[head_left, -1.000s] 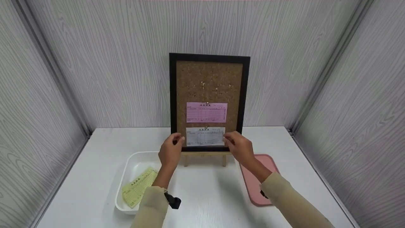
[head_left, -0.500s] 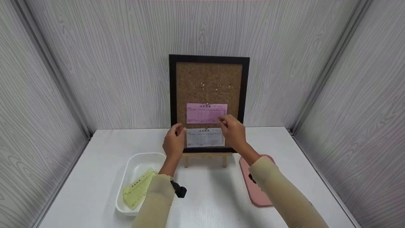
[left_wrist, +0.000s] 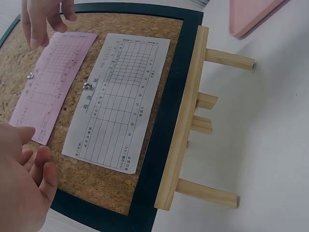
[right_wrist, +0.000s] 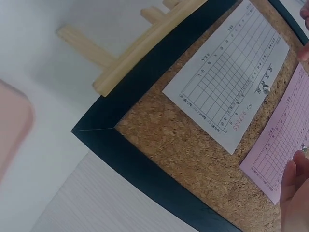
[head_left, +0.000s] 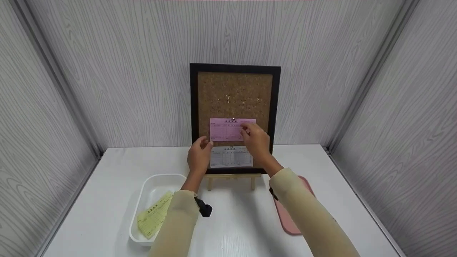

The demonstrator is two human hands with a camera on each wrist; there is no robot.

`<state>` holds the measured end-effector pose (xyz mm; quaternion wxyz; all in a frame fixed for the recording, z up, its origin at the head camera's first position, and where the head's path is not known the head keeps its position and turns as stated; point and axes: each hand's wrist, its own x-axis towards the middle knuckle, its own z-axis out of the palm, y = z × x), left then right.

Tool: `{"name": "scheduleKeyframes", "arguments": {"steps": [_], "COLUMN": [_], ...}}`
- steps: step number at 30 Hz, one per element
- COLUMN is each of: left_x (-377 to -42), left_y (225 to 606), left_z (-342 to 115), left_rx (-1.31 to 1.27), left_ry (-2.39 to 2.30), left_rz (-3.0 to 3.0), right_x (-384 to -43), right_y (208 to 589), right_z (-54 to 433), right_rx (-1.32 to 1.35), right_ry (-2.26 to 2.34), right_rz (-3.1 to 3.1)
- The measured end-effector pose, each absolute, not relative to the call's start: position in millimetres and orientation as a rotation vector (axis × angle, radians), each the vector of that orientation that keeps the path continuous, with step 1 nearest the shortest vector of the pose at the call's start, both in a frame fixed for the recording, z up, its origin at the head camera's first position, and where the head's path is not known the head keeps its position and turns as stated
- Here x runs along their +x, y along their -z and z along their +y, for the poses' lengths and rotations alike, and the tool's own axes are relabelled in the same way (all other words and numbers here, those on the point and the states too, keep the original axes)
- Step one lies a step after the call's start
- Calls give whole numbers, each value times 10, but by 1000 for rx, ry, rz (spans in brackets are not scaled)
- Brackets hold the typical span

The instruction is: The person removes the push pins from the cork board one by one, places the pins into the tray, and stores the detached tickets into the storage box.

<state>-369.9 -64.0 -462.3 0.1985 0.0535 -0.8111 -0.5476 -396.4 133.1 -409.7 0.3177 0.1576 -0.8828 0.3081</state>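
A pink receipt slip [head_left: 222, 131] is pinned to the black-framed corkboard [head_left: 217, 89], a metal pushpin [left_wrist: 31, 76] at its top edge. Below it hangs a white receipt slip [head_left: 228, 159], pinned the same way. My left hand [head_left: 199, 156] is at the pink slip's lower left corner, fingers loosely bent with a gap from the thumb. My right hand [head_left: 257, 142] overlaps the right part of the pink slip in the head view, fingertips a little below the pin. In the right wrist view its fingers [right_wrist: 288, 179] are by the pink slip. Neither hand holds anything.
The corkboard stands on a small wooden easel [head_left: 234, 175] against the back wall. At the left, a white tray [head_left: 142, 192] holds yellow slips [head_left: 154, 216]. A pink tray [head_left: 291, 225] lies at the right, partly under my right sleeve. Several more pins [head_left: 228, 97] stick in the upper cork.
My right hand has moved up and left from the white slip's right edge to over the pink slip. My left hand has risen slightly from beside the white slip to the pink slip's corner.
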Motion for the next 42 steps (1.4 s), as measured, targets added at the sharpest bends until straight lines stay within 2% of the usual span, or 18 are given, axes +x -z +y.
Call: {"name": "scheduleKeyframes", "arguments": {"steps": [23,42], "left_x": [-3822,-3889], "left_y": [4543,4451], "left_z": [-582,-593], "left_rx": [213,242], "left_ry": [1564,1468], "left_rz": [-2274,-2286], "right_x": [-4224,-4300], "right_y": [4057,4037], "right_z": [1083,923], "right_rx": [280,143], "right_ry": [-859,-855], "right_rz": [-2390,-2383]}}
